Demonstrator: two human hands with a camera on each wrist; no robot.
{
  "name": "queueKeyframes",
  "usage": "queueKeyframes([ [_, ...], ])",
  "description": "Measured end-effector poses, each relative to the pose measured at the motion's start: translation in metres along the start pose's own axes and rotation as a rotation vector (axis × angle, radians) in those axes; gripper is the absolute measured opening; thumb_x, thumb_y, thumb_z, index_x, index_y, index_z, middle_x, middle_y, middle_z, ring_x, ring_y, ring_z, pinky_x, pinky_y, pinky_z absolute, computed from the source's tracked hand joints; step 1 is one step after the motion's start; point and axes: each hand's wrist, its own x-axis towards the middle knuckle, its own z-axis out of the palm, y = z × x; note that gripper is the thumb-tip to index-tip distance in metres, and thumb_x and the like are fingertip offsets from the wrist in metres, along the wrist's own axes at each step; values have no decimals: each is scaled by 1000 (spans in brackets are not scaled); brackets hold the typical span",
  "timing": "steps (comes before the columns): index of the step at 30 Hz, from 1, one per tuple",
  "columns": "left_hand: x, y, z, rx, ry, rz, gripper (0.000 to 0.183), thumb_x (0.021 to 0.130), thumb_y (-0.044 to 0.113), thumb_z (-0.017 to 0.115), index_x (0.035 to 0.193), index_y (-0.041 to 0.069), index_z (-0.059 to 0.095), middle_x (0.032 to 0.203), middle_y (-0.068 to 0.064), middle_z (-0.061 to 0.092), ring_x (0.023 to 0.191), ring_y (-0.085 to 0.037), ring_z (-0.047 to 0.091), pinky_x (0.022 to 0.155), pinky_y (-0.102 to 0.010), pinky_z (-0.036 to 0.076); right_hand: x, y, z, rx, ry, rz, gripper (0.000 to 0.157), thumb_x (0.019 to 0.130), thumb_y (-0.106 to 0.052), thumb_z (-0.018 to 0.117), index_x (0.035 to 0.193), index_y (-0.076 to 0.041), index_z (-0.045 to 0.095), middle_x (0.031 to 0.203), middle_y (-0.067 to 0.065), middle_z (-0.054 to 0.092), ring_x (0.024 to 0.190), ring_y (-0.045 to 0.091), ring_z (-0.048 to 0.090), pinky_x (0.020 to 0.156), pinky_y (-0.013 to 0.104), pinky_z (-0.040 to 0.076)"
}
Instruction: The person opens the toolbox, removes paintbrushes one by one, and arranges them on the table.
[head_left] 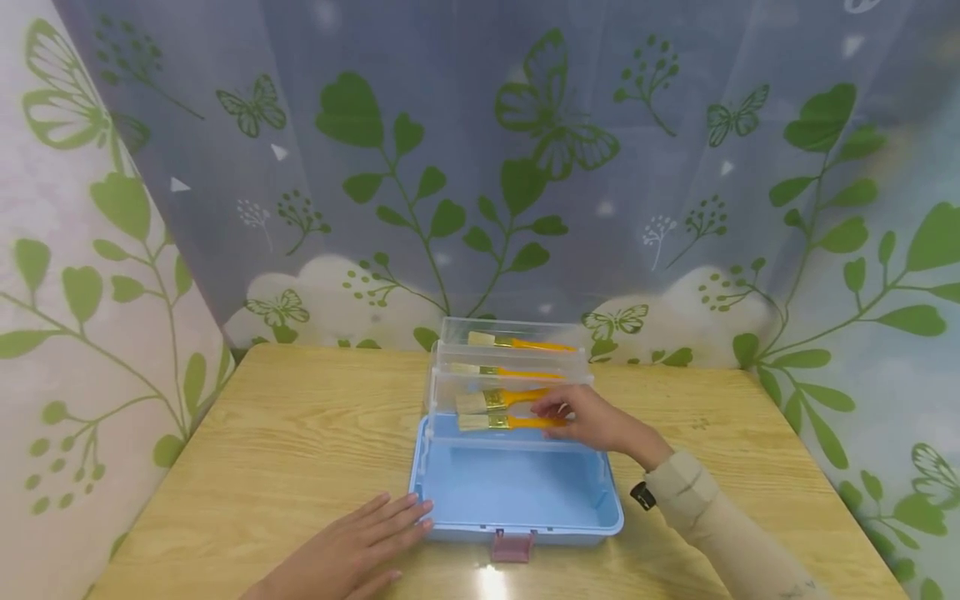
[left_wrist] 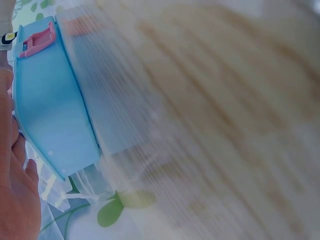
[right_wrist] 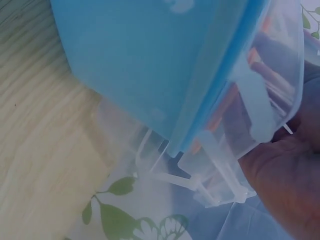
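Observation:
A light blue box stands open on the table, its clear trays fanned out in steps behind it. Flat paintbrushes with yellow-orange handles and pale bristles lie in the trays: one at the top, another in the middle. Two more sit lowest, a wider paintbrush and the front paintbrush. My right hand pinches the front brush's handle end at the lowest tray; its fingertips are partly hidden. With fingers extended, my left hand touches the box's front left corner.
A pink latch hangs from the box's front edge. Under everything is a wood-grain table. Behind the table hangs a curtain printed with green leaves and butterflies. A small black object shows by the right cuff.

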Motion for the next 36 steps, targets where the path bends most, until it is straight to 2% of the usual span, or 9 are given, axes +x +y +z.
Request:
queueKeyframes([
  [3, 0, 0, 0, 9, -13, -8, 66, 103, 34, 59, 160, 15, 33, 167, -3, 31, 152, -21, 32, 127, -24, -6, -2, -2, -1, -26, -2, 30, 29, 89, -10, 79, 116, -1, 73, 109, 6, 75, 93, 14, 67, 83, 29, 59],
  [7, 0, 0, 0, 15, -20, -16, 66, 103, 34, 59, 161, 16, 31, 167, -2, 30, 153, -20, 30, 127, -24, -6, -3, -4, -2, -57, -9, 69, 23, 89, -10, 79, 110, -5, 75, 105, 2, 74, 90, 10, 65, 80, 28, 58],
  [13, 0, 0, -1, 26, -7, -8, 67, 102, 34, 60, 160, 14, 33, 167, -3, 31, 155, -17, 23, 127, -25, -6, -3, -3, -1, -72, -14, 41, 10, 90, -9, 78, 99, -9, 73, 97, -1, 70, 90, 11, 66, 81, 30, 59],
  [16, 0, 1, -1, 32, -5, -9, 67, 102, 34, 60, 160, 14, 33, 166, -4, 31, 155, -18, 24, 127, -25, -6, -4, -4, -1, -72, -23, 36, 10, 91, -8, 76, 99, -9, 71, 97, -2, 68, 92, 10, 65, 83, 30, 59],
  [21, 1, 2, -1, 18, -24, -24, 65, 103, 35, 58, 160, 15, 34, 166, -3, 32, 156, -14, 18, 127, -23, -6, -4, -2, 0, -78, -40, 37, 11, 93, -10, 75, 101, -10, 68, 93, -5, 64, 84, 9, 59, 74, 27, 56],
  [26, 1, 1, 0, 29, -27, -13, 64, 103, 35, 59, 159, 14, 36, 166, -5, 33, 152, -20, 31, 126, -23, -8, -5, 1, 1, -62, -39, 28, 11, 93, -9, 73, 104, -10, 68, 94, -5, 64, 80, 10, 55, 70, 24, 53],
  [28, 1, 1, 0, 35, -20, -6, 65, 103, 35, 59, 159, 14, 35, 165, -5, 34, 150, -23, 34, 126, -23, -9, -6, 3, 1, -41, -23, 15, 12, 93, -8, 71, 105, -9, 69, 96, -4, 65, 81, 9, 55, 71, 24, 54],
  [33, 1, 1, 1, 41, -2, 3, 69, 102, 34, 61, 161, 15, 31, 165, -6, 34, 153, -20, 27, 127, -24, -7, -8, 8, 5, -7, 60, -9, 12, 93, -8, 71, 104, -11, 72, 97, -2, 64, 81, 10, 56, 72, 25, 54],
  [36, 1, 1, 0, 41, 6, 5, 69, 102, 33, 61, 161, 14, 31, 166, -6, 33, 152, -21, 30, 127, -24, -6, -9, 12, 8, 10, 116, -20, 11, 92, -8, 72, 102, -11, 73, 97, -2, 64, 82, 9, 58, 74, 24, 56],
])
